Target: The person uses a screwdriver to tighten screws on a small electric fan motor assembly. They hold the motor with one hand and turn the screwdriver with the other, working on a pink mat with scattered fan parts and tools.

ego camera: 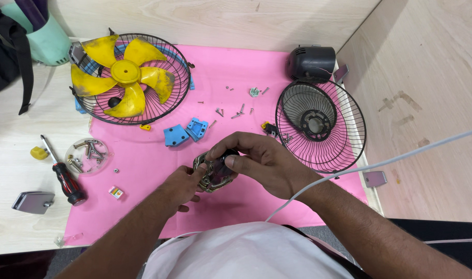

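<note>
left hand + right hand: both grip fan motor; over pink mat

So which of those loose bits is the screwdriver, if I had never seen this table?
Start at the pink mat and go to its left edge, onto the pale wooden table. There, below the wire guard holding the yellow fan blade, lies the screwdriver, beside a clear round dish of screws. Its red-and-black handle and thin metal shaft set it apart.
</note>
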